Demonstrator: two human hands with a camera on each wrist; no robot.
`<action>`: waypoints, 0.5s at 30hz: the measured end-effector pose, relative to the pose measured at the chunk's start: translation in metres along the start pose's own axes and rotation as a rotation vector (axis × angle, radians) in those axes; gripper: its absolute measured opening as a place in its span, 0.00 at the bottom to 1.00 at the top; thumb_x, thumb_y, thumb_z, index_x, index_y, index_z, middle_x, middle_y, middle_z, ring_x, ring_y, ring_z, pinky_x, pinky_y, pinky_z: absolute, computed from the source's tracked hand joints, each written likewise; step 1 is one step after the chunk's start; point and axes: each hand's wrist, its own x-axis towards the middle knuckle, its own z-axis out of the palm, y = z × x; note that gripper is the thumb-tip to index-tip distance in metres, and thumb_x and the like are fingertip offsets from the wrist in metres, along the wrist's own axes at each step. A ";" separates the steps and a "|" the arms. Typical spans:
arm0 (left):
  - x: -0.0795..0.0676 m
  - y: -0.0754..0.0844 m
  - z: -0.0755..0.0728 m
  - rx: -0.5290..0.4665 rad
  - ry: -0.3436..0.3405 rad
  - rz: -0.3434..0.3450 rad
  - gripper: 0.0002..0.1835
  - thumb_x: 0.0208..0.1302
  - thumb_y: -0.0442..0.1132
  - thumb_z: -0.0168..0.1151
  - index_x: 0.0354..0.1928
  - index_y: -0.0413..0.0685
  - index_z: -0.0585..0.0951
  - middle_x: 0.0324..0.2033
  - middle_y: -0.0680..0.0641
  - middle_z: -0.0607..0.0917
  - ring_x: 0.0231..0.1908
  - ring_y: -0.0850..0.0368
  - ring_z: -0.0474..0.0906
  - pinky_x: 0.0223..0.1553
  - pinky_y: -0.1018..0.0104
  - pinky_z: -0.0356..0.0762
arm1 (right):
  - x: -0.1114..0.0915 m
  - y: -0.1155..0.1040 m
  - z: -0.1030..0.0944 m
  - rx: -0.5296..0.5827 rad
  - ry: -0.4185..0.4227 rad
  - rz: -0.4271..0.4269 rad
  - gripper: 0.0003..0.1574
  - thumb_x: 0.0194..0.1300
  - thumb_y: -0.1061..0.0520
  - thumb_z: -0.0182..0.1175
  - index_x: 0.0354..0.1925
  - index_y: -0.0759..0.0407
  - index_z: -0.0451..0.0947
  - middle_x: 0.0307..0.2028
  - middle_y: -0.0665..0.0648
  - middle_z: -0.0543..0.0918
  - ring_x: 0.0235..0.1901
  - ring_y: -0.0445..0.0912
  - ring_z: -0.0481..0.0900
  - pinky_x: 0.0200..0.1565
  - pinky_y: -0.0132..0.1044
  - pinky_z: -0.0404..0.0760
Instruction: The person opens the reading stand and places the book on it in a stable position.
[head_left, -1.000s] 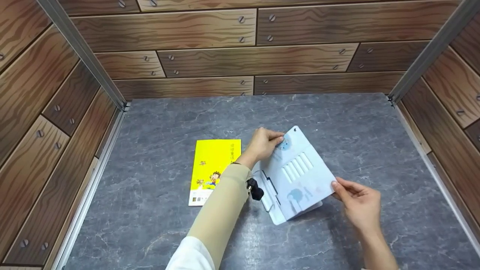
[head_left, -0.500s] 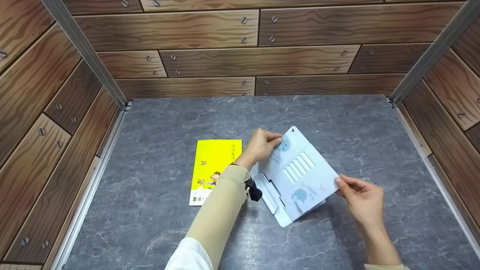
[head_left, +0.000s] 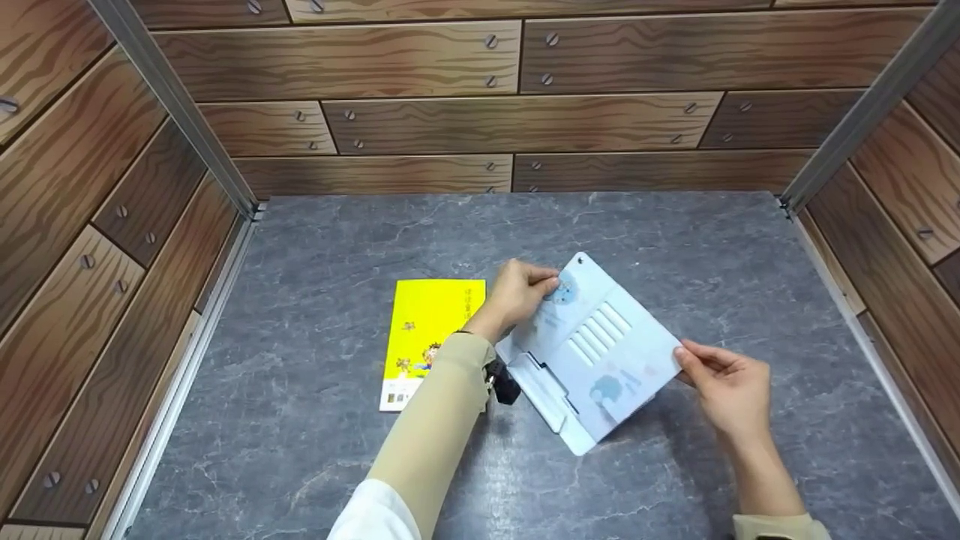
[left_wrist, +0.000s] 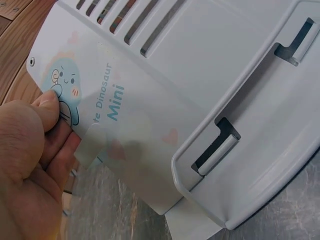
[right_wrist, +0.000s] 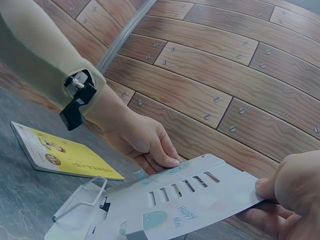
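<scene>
A pale blue-white book stand (head_left: pixel 641 349) with a row of slots and dinosaur prints is held at a slant over the grey tabletop. My left hand (head_left: pixel 517 291) pinches its upper left edge between thumb and fingers. In the left wrist view, that thumb lies on the printed dinosaur, beside the stand's raised ledge and wire page holder (left_wrist: pixel 200 192). At the right corner, my right hand (head_left: pixel 731 390) grips the panel, thumb on the face and fingers behind. The right wrist view shows both hands on the panel (right_wrist: pixel 220 192). A support flap behind it is mostly hidden.
A yellow book (head_left: pixel 427 311) with cartoon figures lies flat on the grey tabletop (head_left: pixel 300 450), left of the stand, partly covered by my left forearm. Wood-patterned walls (head_left: pixel 420 124) with metal corner posts enclose the table at the back and sides.
The stand has turned slightly anticlockwise, its lower end shifting right and its top corner left. My right hand has moved a little up and right, my left slightly left; both keep their hold.
</scene>
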 end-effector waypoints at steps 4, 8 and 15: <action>-0.002 -0.001 -0.003 0.027 0.002 0.013 0.12 0.76 0.41 0.67 0.55 0.51 0.91 0.49 0.55 0.91 0.54 0.62 0.85 0.54 0.71 0.83 | 0.004 0.001 -0.001 0.003 -0.008 0.002 0.15 0.65 0.78 0.67 0.47 0.89 0.80 0.32 0.60 0.91 0.31 0.46 0.91 0.36 0.38 0.89; -0.002 -0.004 -0.006 0.048 -0.002 0.040 0.12 0.76 0.41 0.67 0.55 0.50 0.91 0.48 0.54 0.91 0.53 0.62 0.86 0.53 0.71 0.83 | 0.008 0.001 -0.001 -0.005 -0.017 -0.005 0.14 0.65 0.78 0.67 0.47 0.89 0.80 0.32 0.60 0.91 0.31 0.46 0.91 0.36 0.38 0.89; -0.005 -0.008 -0.008 0.022 -0.002 0.037 0.12 0.76 0.42 0.66 0.54 0.49 0.91 0.46 0.54 0.92 0.49 0.65 0.86 0.49 0.73 0.84 | 0.015 0.001 -0.003 -0.013 -0.029 0.014 0.16 0.65 0.77 0.68 0.49 0.88 0.80 0.32 0.59 0.91 0.32 0.45 0.91 0.37 0.37 0.89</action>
